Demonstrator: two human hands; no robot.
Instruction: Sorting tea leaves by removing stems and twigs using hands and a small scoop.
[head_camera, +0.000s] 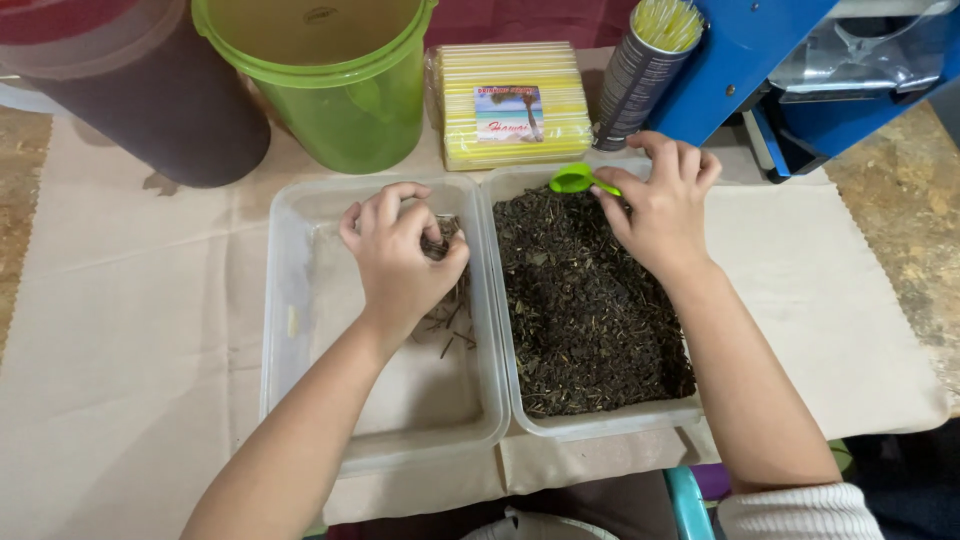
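My left hand (400, 255) hovers inside a clear plastic tub (290, 300), its fingers pinched on a small clump of dry twigs (448, 240). More loose twigs (450, 320) lie on the tub's floor under the hand. My right hand (665, 205) holds a small green plastic spoon (575, 180) by the handle at the far end of a second clear tub (600, 425). That tub is filled with dark dried tea leaves (585, 300). The two tubs stand side by side and touch.
Behind the tubs stand a green bucket (335, 85), a dark brown container (140, 90), a pack of yellow straws (515, 105) and a can of straws (645, 65). A blue machine (790, 70) sits at the back right. Beige paper (120, 330) covers the table.
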